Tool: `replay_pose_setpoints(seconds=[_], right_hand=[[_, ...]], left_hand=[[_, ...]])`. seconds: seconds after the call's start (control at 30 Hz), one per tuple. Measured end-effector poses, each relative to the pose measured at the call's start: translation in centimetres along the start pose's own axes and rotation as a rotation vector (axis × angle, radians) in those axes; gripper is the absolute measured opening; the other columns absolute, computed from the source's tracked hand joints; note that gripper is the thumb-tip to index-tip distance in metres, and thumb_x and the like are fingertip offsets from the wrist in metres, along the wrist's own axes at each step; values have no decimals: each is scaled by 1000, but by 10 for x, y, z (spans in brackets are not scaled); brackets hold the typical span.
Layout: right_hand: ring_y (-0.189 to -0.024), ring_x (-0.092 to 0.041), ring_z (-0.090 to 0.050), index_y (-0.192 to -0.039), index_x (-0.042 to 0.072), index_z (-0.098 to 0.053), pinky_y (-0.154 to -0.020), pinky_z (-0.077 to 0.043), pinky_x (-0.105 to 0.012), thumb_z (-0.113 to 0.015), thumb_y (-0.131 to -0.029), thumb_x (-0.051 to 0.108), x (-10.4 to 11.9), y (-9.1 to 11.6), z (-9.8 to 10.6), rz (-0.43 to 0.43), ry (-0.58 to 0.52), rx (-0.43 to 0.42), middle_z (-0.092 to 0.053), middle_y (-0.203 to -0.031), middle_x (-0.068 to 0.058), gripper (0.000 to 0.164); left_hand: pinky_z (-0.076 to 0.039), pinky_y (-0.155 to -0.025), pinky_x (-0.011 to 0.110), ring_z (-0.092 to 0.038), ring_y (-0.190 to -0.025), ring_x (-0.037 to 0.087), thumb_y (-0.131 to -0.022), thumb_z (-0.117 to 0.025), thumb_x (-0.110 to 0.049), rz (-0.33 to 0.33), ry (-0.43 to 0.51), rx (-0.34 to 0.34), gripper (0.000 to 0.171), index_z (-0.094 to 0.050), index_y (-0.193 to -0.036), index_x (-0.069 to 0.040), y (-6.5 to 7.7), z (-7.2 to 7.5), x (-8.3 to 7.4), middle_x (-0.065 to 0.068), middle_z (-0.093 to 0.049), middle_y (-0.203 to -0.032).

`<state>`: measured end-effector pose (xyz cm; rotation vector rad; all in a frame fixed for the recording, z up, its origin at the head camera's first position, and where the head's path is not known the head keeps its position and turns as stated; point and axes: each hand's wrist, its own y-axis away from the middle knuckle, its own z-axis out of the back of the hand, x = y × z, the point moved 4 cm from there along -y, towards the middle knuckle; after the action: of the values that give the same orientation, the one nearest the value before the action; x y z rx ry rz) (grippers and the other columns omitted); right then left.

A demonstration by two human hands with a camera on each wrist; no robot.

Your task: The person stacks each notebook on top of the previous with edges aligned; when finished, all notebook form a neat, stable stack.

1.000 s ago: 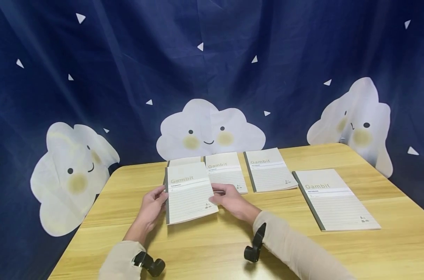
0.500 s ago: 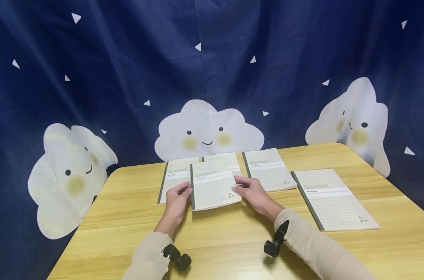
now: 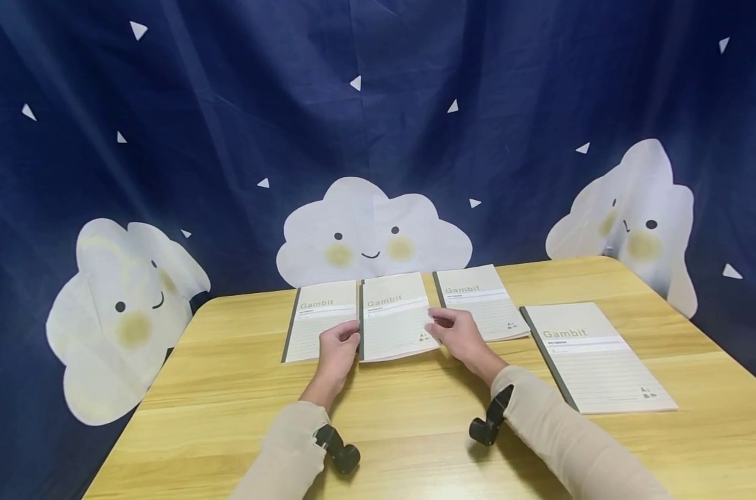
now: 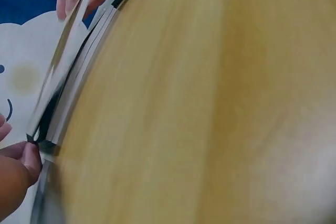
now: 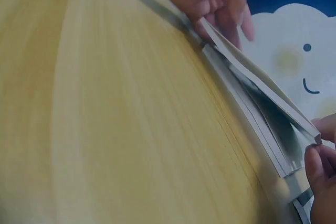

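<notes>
A pale A5 "Gambit" notebook [image 3: 396,326] with a dark spine is held just over another notebook, its near edge raised. My left hand [image 3: 339,353] pinches it at the spine side; the left wrist view shows that thumb [image 4: 32,162] at its corner. On the opposite side, my right hand [image 3: 462,340] grips the right edge, with the thumb [image 5: 315,167] under the corner in the right wrist view. Beneath, a lower notebook [image 5: 239,103] lies on the table, separated from the held one by a wedge-shaped gap. In the head view the lower notebook is almost fully covered.
Left of the held notebook lies a matching notebook [image 3: 318,312]. To the right is another notebook [image 3: 477,305], and nearer the front right a further notebook [image 3: 602,357]. All lie on a wooden table [image 3: 409,430]. A dark blue cloud-print curtain [image 3: 378,125] hangs behind.
Both hands have carried the held notebook rightward and away, from over the left notebook to over the middle one, and lowered it. The left notebook is now uncovered.
</notes>
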<state>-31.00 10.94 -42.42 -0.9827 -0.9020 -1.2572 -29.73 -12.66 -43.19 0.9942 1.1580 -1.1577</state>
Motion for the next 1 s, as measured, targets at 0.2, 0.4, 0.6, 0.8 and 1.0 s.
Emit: replay_pose_setpoints(seconds=[0.2,0.4,0.6,0.8,1.0], right_hand=[[-110,-31,-57,-127,-2,-57,-92,-49,-41,-65,-85,7,5,-10,-1,58,118,24,-60,-124,-19,43],[-110,-31,-57,-130,-1,-54,-91,-50,-39,-65,-85,6,4,-16,-7,30,157,30,-58,-126,-19,46],[-105,-29,-60,-130,-2,-54,-89,-51,-40,-64,-84,7,1,-18,-9,16,229,23,-60,-123,-20,48],[-107,-29,-60,-129,-2,-54,-94,-48,-42,-64,-83,8,1,-20,-8,26,307,13,-62,-119,-20,48],[-89,-23,-61,-113,-5,-62,-83,-51,-37,-63,-82,6,1,-21,-10,53,360,12,-66,-98,-19,33]], left_hand=[[-41,-103,43,-44,-128,33,-84,-41,2,26,-21,82,49,-48,-132,5,-6,-6,-8,22,-48,-137],[-34,-108,46,-36,-134,37,-81,-39,1,24,-47,131,56,-41,-136,7,-12,-7,-12,24,-42,-141],[-30,-110,49,-34,-134,37,-81,-40,-2,22,-118,153,57,-41,-138,5,-16,-9,-14,23,-41,-143],[-31,-109,50,-37,-132,37,-81,-42,-4,29,-143,173,57,-42,-138,3,-18,-11,-15,21,-42,-142],[-33,-108,49,-38,-131,37,-82,-42,-5,37,-148,191,56,-41,-138,3,-20,-13,-14,21,-41,-143]])
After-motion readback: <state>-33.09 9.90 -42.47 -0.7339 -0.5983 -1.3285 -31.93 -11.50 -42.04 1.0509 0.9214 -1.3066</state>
